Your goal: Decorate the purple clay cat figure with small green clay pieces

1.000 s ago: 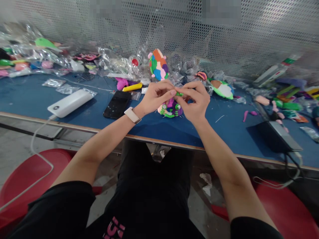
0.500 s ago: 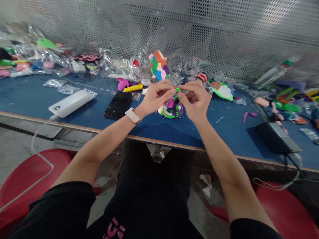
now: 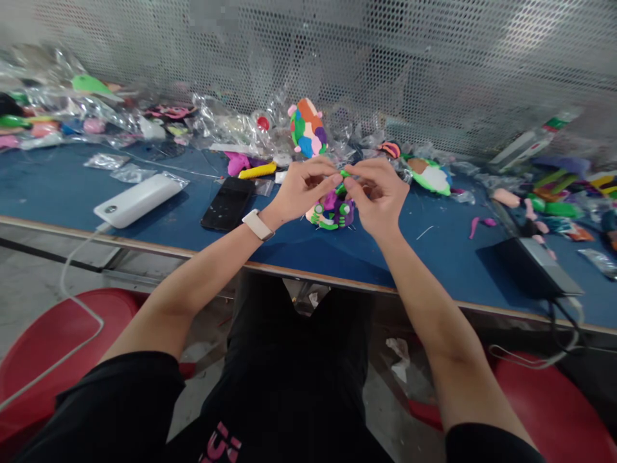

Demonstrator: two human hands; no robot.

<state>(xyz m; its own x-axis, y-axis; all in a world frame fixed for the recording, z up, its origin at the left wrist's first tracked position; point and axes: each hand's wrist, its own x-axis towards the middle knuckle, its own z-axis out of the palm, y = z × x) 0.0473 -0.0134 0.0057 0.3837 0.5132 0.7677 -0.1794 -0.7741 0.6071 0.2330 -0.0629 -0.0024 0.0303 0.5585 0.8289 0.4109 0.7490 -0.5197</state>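
A small green clay piece [image 3: 344, 173] shows between the fingertips of both hands, above a multicoloured clay figure [image 3: 330, 211] on the blue table. My left hand [image 3: 308, 186], with a pale band on its wrist, has thumb and forefinger pinched at the piece's left side. From the right, my right hand [image 3: 380, 191] pinches the same green piece. The figure has green, purple and pink parts and thin spikes near its base; the hands partly cover its top. Behind them stands a patchwork clay form [image 3: 308, 128] in orange, green, blue and pink.
On the blue table [image 3: 299, 247] lie a black phone [image 3: 228, 204], a white power bank [image 3: 141, 199] with a cable, and a yellow tool [image 3: 258, 170]. A dark device [image 3: 535, 267] sits at the right. Plastic bags and clay pieces line the perforated metal panel [image 3: 337, 58].
Both hands stay almost in place. The green piece between the fingertips looks lower and flatter than before, with slight finger movement.
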